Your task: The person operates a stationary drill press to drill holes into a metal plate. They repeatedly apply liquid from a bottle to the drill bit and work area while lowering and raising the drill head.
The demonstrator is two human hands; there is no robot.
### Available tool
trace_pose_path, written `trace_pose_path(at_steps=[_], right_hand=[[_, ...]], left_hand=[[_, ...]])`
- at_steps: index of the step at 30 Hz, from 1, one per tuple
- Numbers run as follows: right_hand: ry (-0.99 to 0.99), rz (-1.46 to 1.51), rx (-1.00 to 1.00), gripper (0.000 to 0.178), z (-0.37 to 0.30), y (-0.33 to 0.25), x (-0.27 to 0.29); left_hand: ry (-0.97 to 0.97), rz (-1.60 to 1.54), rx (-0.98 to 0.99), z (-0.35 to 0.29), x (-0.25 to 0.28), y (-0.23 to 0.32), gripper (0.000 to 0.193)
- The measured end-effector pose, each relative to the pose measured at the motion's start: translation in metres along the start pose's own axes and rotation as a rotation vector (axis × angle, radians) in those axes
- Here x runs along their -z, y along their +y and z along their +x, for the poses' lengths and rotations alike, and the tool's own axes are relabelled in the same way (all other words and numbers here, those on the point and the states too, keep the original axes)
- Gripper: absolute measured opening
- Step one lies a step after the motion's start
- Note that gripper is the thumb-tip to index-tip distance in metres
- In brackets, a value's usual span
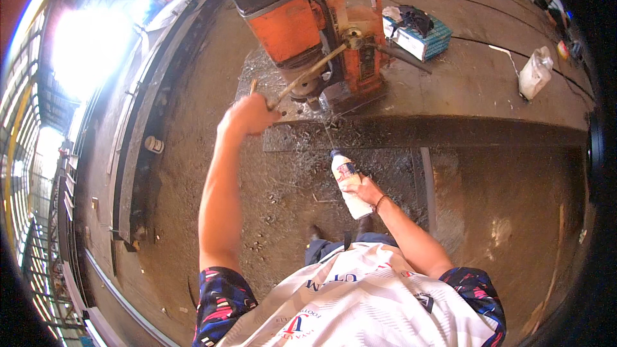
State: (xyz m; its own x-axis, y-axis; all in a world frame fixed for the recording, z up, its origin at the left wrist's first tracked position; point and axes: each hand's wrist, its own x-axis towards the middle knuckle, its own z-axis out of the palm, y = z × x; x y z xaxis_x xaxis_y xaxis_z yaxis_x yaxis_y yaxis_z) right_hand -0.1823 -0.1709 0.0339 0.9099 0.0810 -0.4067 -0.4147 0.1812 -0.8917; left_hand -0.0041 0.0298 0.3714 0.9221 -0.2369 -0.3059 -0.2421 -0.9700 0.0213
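An orange magnetic drill [357, 58] with a dark motor top stands on the steel beam [475, 106] in front of me. Its long feed lever [315, 67] slants down to the left, and my left hand [249, 115] is closed around the lower end. In my right hand [365, 191], nearer my body, is a white squeeze bottle [347, 183] with a dark cap, tilted towards the drill. A thin line of liquid runs from its nozzle towards the drill's base. Wet metal shavings [308, 136] lie around the cutting spot.
Right of the drill sits a teal and white box [421, 35] with dark cloth on top. A whitish plastic jug [535, 74] stands farther right. On the left, a small white tub [154, 144] rests near a long steel beam [138, 128]. Shavings litter the ground by my feet.
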Motion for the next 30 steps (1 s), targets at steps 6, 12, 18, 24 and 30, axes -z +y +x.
trace_pose_path(at_steps=[6, 12, 18, 24, 30], right_hand=[[-0.012, -0.023, 0.024, 0.036, -0.005, -0.023, -0.001], [0.054, -0.11, 0.066, 0.052, 0.003, -0.012, -0.001], [0.051, -0.129, 0.053, 0.055, -0.014, -0.025, -0.001], [0.084, -0.236, 0.004, 0.058, -0.006, -0.004, 0.001], [0.073, -0.246, -0.057, 0.059, -0.013, -0.015, -0.003]], left_hand=[[0.145, -0.378, -0.071, 0.036, -0.118, -0.01, 0.039], [0.266, -0.665, -0.15, 0.064, -0.196, 0.009, 0.039], [0.268, -0.799, -0.133, 0.059, -0.201, 0.021, 0.036], [0.281, -0.773, -0.133, 0.056, -0.196, 0.027, 0.035], [0.333, -0.706, -0.121, 0.071, -0.214, 0.013, 0.038]])
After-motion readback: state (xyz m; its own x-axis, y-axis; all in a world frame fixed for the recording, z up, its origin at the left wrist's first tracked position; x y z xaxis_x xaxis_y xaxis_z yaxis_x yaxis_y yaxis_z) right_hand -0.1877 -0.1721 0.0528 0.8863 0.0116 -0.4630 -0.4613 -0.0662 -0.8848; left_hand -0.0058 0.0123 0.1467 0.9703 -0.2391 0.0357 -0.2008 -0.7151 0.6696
